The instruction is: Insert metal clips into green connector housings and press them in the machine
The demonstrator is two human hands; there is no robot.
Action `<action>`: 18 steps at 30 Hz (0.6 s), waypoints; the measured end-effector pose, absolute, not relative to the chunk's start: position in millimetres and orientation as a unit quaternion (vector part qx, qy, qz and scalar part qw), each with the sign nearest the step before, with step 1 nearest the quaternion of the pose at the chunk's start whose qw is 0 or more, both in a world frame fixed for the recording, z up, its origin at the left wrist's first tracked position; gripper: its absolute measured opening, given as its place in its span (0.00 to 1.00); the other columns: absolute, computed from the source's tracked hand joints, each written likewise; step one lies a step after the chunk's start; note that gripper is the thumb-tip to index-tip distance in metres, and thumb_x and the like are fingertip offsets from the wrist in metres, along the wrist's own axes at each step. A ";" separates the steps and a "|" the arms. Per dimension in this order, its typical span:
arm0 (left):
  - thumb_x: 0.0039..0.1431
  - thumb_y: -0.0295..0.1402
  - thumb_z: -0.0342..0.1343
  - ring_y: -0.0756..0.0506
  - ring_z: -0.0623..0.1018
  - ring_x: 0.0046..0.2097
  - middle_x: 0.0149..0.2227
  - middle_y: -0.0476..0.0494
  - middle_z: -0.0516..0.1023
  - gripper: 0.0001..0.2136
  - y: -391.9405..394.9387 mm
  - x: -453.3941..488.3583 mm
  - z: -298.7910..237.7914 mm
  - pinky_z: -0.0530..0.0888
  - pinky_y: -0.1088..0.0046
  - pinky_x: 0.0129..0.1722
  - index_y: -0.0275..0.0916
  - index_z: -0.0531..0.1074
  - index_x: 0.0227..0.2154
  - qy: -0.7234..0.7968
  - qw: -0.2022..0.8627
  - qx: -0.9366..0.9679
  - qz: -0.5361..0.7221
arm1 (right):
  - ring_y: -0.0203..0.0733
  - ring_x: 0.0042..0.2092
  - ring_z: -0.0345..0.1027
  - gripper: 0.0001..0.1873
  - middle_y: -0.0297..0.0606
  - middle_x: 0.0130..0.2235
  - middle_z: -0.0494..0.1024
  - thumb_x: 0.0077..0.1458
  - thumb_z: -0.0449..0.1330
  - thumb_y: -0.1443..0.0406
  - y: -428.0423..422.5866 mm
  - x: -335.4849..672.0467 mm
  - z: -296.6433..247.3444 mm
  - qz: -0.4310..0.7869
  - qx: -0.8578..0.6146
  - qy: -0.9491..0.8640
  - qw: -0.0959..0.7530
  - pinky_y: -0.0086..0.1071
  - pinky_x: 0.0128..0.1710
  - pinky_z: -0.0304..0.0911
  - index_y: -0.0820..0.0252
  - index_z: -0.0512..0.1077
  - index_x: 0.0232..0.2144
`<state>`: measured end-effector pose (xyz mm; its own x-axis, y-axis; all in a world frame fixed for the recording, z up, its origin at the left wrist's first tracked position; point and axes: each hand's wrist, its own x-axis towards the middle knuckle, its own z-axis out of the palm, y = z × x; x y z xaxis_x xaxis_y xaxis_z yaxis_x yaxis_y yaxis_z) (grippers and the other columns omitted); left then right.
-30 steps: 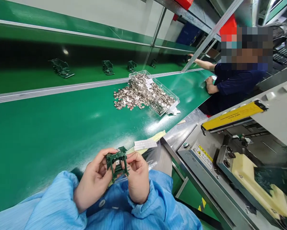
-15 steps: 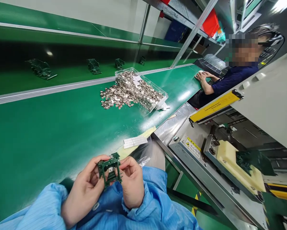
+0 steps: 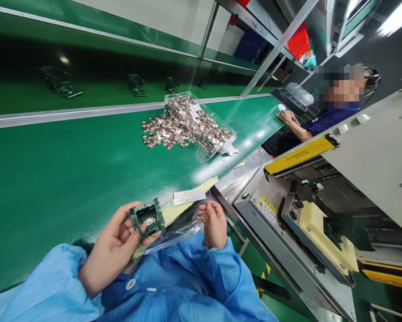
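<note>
A dark green plastic frame (image 3: 158, 219) with an open middle is held by my left hand (image 3: 115, 243), fingers and thumb around its left and lower sides. A small pale metal piece shows inside the frame. My right hand (image 3: 215, 225) is apart from it, just below the right end of a block of silver metal pieces (image 3: 189, 197) in neat rows. Its fingers are curled together, and whatever they may hold is too small to make out. The silver rows lie on yellow paper (image 3: 174, 213), with a clear plastic bag (image 3: 184, 229) below.
Loose metal pieces (image 3: 160, 133) spill beside a clear tray (image 3: 226, 145) on the green bench. Several green frames (image 3: 137, 85) stand along the back. At right is a machine with a cream fixture (image 3: 313, 223). A co-worker (image 3: 335, 123) sits at the far end.
My right hand has let go of the green frame and moved right, to beside the silver rows. My left hand keeps the frame, now turned and slightly further left and up.
</note>
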<state>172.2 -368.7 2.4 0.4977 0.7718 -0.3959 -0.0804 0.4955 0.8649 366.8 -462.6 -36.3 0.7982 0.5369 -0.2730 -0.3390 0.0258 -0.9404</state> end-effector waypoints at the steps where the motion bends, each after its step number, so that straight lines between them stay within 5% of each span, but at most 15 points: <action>1: 0.36 0.40 0.71 0.42 0.82 0.31 0.35 0.47 0.78 0.32 -365.5 172.7 1.8 0.80 0.76 0.27 0.42 0.63 0.45 0.413 0.757 0.413 0.291 | 0.34 0.26 0.67 0.22 0.33 0.27 0.75 0.42 0.68 0.49 -458.4 376.6 -39.3 0.312 -0.634 -0.083 0.703 0.26 0.24 0.65 0.59 0.70 0.31; 8: 0.39 0.41 0.70 0.41 0.82 0.30 0.34 0.49 0.79 0.30 -351.6 171.9 -4.0 0.81 0.73 0.25 0.43 0.63 0.44 0.396 0.738 0.439 0.326 | 0.33 0.21 0.66 0.22 0.34 0.22 0.75 0.39 0.71 0.52 -441.0 390.4 -31.2 0.339 -0.637 -0.144 0.677 0.26 0.23 0.66 0.62 0.71 0.26; 18: 0.38 0.45 0.70 0.42 0.82 0.30 0.34 0.48 0.79 0.30 -342.8 174.8 0.1 0.80 0.75 0.24 0.41 0.62 0.42 0.403 0.735 0.428 0.336 | 0.38 0.28 0.73 0.04 0.34 0.28 0.75 0.58 0.61 0.64 -442.4 366.7 1.9 0.164 -0.634 -0.395 0.644 0.32 0.30 0.71 0.58 0.71 0.36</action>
